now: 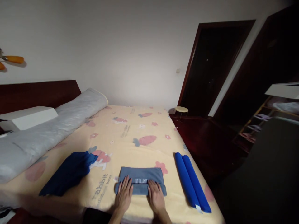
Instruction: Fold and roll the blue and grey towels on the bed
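Note:
A grey-blue cloth bundle, folded flat into a rectangle with white lettering on it, lies near the front of the bed. Its near edge is turned up in a thicker band. My left hand lies palm down on the left part of this band, fingers stretched out and pointing away from me. On the right part rests my right hand, also flat with its fingers extended. Both hands press on the cloth from above and neither grasps it.
Left of the bundle lies a dark blue garment; two bright blue rolls lie by the bed's right edge. A grey plastic-wrapped roll and a white box sit along the headboard. A stool stands beyond the bed.

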Available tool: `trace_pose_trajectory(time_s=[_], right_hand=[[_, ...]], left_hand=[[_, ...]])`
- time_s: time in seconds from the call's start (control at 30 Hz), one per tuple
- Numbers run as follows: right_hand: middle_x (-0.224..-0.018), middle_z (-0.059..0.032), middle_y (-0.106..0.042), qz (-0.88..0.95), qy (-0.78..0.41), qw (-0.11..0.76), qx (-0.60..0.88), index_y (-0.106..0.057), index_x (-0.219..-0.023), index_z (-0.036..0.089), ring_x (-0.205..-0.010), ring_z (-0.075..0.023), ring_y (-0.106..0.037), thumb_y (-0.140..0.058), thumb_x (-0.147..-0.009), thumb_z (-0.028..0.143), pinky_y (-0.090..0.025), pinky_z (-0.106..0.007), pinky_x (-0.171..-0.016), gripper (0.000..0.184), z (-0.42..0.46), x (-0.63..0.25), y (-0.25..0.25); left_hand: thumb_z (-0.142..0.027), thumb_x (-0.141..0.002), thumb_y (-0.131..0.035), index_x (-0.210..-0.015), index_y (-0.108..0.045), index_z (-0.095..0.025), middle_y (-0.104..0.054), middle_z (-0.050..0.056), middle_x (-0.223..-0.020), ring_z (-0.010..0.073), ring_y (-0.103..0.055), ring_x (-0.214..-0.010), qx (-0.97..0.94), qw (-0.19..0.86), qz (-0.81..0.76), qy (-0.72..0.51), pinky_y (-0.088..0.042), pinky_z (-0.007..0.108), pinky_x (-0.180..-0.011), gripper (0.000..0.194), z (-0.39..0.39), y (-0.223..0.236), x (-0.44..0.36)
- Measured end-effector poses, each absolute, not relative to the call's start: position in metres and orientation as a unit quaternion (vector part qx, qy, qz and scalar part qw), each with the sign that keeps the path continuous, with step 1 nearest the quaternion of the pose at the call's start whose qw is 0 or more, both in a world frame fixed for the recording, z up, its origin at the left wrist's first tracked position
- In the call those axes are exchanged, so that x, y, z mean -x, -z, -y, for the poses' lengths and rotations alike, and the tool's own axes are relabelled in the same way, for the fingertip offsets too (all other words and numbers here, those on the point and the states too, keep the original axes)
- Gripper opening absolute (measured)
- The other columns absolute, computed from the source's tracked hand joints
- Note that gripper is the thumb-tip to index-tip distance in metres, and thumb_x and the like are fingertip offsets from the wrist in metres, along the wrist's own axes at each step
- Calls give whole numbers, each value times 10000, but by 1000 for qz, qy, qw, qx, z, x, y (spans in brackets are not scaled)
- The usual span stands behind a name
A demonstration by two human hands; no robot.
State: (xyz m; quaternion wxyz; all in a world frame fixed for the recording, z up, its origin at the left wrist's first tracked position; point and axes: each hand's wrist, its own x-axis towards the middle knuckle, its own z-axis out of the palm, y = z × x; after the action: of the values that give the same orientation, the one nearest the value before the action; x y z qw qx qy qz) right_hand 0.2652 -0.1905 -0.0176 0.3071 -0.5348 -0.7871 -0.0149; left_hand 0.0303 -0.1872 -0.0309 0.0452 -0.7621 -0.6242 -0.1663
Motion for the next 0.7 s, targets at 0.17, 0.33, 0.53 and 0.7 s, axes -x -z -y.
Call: trace_pose_trajectory(time_s=[0.17,0.33,0.53,0.7], right_hand=[[-1342,-83,-604,757,27,264,597,-604,-1292,204,-1286,-242,-519,-353,-995,347,-351,-446,-1101,414,182,-296,29],[-1408,-103,-534,756,9,250,605,-585,-1318,170,-1342,-252,-456,-324,-996,342,-320,-454,-1130,448,180,-274,13],[-1437,-51,-512,818,-88,219,525,-490,-1408,217,-1357,-186,-435,-368,-963,274,-299,-347,-1144,466,182,-220,-3],[-1417,-83,-528,756,-83,206,616,-533,-1375,216,-1371,-258,-416,-323,-991,432,-296,-475,-1135,488,162,-241,1]], left_hand=[[-380,-971,-305,-1427,-424,-307,-415,30,-1526,226,-367,-1415,702,56,697,134,-268,502,-1152,477,181,26,-4],[-254,-961,-287,-1459,-361,-284,-390,49,-1537,237,-313,-1442,694,96,696,154,-180,559,-1177,505,178,25,-32],[-157,-935,-282,-1478,-318,-228,-383,43,-1539,184,-359,-1418,785,42,604,131,-307,404,-1153,549,175,31,-85],[-358,-978,-305,-1467,-355,-246,-422,60,-1517,220,-390,-1402,769,24,628,120,-333,443,-1132,504,161,18,-60]])
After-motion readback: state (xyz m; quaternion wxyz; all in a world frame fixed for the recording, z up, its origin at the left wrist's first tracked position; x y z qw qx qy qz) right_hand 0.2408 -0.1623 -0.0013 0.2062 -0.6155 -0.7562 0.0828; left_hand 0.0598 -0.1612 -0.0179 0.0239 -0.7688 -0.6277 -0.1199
